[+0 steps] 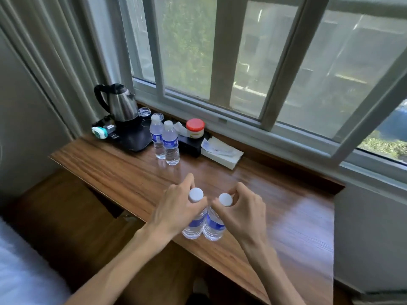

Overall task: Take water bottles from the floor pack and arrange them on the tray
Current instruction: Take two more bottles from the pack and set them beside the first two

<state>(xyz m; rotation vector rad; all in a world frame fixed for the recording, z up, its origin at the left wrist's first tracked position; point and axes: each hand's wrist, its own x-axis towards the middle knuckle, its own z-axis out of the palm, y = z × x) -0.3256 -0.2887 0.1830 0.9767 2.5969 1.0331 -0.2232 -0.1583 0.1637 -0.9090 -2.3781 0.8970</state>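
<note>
Two bare forearms reach in from the bottom edge toward a wooden desk [253,216] under a window [253,62]. Left hand [174,210] has its fingers curled around the neck of one water bottle [195,224], just below the white cap; right hand [244,208] pinches the neck of a second bottle [213,227] the same way. Both bottles are upright, side by side and touching, near the desk's front edge; whether their bases rest on the wood I cannot tell. Farther back, two more bottles [166,139] stand together on the bare desk, just beside a black tray [134,142] carrying a steel kettle [121,104] and upturned glasses [144,112]. A red-lidded jar [195,128] and a white tissue box [222,154] sit to the right of them
</note>
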